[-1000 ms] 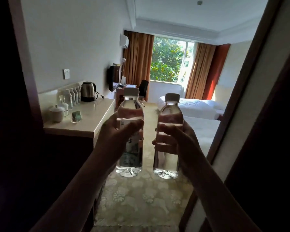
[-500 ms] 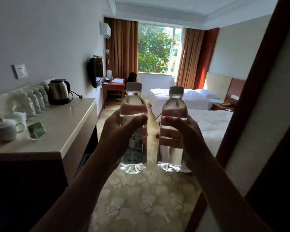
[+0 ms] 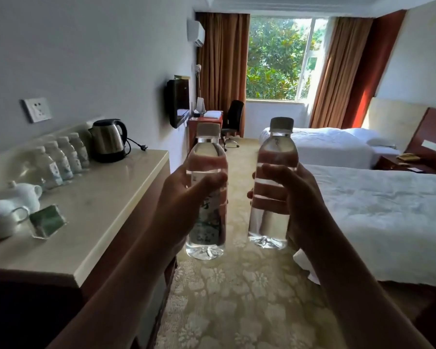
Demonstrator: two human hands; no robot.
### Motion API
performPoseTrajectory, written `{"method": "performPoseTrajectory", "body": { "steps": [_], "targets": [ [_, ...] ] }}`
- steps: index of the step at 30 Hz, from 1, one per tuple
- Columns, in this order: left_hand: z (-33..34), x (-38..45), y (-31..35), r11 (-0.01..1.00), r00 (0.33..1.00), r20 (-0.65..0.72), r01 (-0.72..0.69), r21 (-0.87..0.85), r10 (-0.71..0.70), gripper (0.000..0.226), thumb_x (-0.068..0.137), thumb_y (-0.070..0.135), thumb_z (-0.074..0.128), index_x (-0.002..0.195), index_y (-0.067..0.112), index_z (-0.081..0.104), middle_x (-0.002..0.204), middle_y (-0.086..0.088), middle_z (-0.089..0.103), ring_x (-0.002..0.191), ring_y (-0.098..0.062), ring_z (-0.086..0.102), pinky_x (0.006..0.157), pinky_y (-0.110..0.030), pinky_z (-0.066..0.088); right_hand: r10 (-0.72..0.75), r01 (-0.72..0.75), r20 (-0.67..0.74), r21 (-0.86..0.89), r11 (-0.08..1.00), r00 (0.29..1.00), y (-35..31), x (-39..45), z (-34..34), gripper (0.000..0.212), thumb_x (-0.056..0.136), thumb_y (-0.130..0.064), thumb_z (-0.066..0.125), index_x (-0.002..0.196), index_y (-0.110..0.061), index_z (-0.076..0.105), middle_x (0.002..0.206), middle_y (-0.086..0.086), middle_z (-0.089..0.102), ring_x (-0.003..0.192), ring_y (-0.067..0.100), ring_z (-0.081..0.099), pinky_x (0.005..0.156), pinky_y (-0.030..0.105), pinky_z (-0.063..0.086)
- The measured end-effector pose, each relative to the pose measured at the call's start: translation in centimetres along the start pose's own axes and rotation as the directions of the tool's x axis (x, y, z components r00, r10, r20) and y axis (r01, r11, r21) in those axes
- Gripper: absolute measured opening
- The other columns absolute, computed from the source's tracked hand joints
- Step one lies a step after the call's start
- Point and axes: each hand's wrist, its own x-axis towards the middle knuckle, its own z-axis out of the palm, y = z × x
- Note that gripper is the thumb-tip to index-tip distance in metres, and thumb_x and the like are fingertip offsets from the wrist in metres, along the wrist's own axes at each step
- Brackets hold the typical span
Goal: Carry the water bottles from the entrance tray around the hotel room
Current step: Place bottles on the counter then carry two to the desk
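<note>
Looks like I'm mid-carry: left hand point(image 3: 184, 197) wrapped around one bottle point(image 3: 207, 197), right hand point(image 3: 295, 197) gripping the other bottle point(image 3: 272, 187), bench point(image 3: 98, 210) to their left, room ahead.

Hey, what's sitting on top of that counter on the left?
On the counter: a steel kettle, a row of four water bottles, two white lidded cups and a green packet. Its left end runs out of frame.
</note>
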Motion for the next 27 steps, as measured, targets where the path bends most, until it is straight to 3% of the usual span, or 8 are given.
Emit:
{"method": "performPoseTrajectory", "body": {
  "steps": [6, 12, 17, 22, 27],
  "targets": [
    [-2.4, 10.6, -5.6, 1.000, 1.000, 0.001, 0.006, 0.020, -0.006, 0.029, 0.078, 0.037, 0.062, 0.100, 0.019, 0.064, 0.079, 0.002, 0.072, 0.071, -0.015, 0.071, 0.062, -0.022, 0.055, 0.002, -0.003, -0.025, -0.023, 1.000, 1.000, 4.7, 10.9, 0.2, 0.015, 0.089, -0.023, 0.063, 0.103, -0.025, 0.061, 0.097, 0.007, 0.070, 0.074, 0.018, 0.074, 0.059, 0.027, 0.059],
    [-5.1, 23.9, -11.6, 0.998, 1.000, 0.005, 0.012, -0.064, -0.012, 0.036, 0.073, 0.035, 0.068, 0.102, 0.014, 0.064, 0.083, -0.006, 0.072, 0.066, -0.016, 0.071, 0.056, -0.021, 0.054, 0.034, -0.043, -0.092, -0.098, 0.994, 0.995, 9.4, 24.0, 0.5, 0.033, 0.072, -0.037, 0.068, 0.104, -0.028, 0.063, 0.096, 0.004, 0.072, 0.078, 0.019, 0.075, 0.060, 0.027, 0.059],
    [-5.7, 34.1, -15.8, 0.992, 0.997, 0.034, 0.069, -0.105, -0.066, 0.025, 0.078, 0.027, 0.063, 0.101, 0.017, 0.065, 0.085, -0.009, 0.069, 0.065, -0.017, 0.069, 0.056, -0.023, 0.055, 0.040, -0.065, -0.154, -0.162, 0.985, 0.987, 12.0, 33.5, -1.3, 0.051, 0.073, -0.038, 0.067, 0.120, -0.018, 0.060, 0.100, 0.008, 0.072, 0.080, 0.020, 0.075, 0.062, 0.027, 0.058],
    [-5.5, 42.3, -19.0, 0.989, 0.992, 0.036, 0.122, -0.087, -0.119, 0.048, 0.068, 0.038, 0.068, 0.110, 0.015, 0.064, 0.088, -0.006, 0.073, 0.068, -0.017, 0.072, 0.055, -0.022, 0.055, 0.007, -0.045, -0.239, -0.153, 0.987, 0.971, 13.5, 41.4, -5.2, 0.022, 0.085, -0.029, 0.068, 0.106, -0.026, 0.065, 0.085, -0.006, 0.076, 0.081, 0.019, 0.076, 0.066, 0.032, 0.062],
    [-3.4, 50.3, -22.8, 0.983, 0.986, 0.053, 0.161, -0.085, -0.157, 0.031, 0.075, 0.036, 0.061, 0.103, 0.022, 0.066, 0.091, -0.008, 0.072, 0.070, -0.017, 0.072, 0.055, -0.023, 0.056, -0.004, -0.035, -0.268, -0.143, 0.989, 0.963, 15.9, 49.2, -9.7, 0.022, 0.088, -0.029, 0.064, 0.109, -0.025, 0.065, 0.082, -0.007, 0.075, 0.079, 0.020, 0.076, 0.067, 0.033, 0.062]
  ]
}}
